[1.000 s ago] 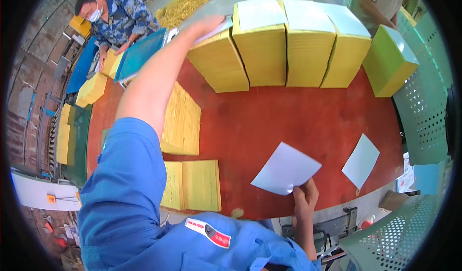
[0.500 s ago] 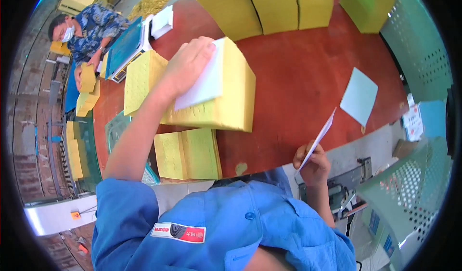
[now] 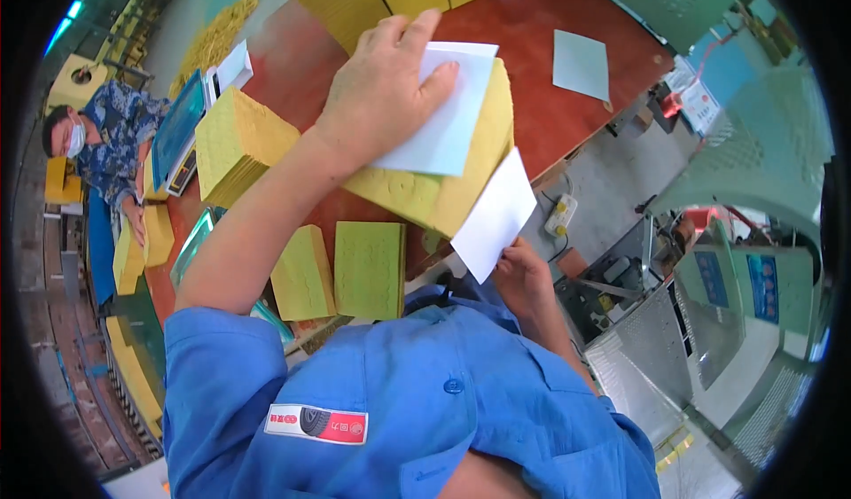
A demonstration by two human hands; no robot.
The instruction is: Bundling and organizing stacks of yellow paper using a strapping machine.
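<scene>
My left hand [image 3: 377, 100] lies with spread fingers on a pale sheet [image 3: 448, 122] on top of a thick stack of yellow paper [image 3: 417, 193]. The stack sits askew. Low at the stack's right side, my right hand [image 3: 525, 277] pinches a white sheet [image 3: 496, 215] by its lower corner. That sheet stands tilted against or just in front of the stack's near right corner; whether they touch, I cannot tell. Two smaller yellow stacks, one at the left [image 3: 303, 273] and one beside it [image 3: 370, 270], lie near the table's front edge.
Tall yellow stacks [image 3: 341, 3] stand at the back of the red table [image 3: 523, 34]. Another yellow stack [image 3: 235, 144] is on the left. One pale sheet [image 3: 581, 65] lies at the back right. A masked co-worker [image 3: 111, 127] handles yellow paper at far left.
My right hand has brought its white sheet leftward to the stack's side. My left hand's fingers have spread on the top sheet. The whole view has shifted and turned.
</scene>
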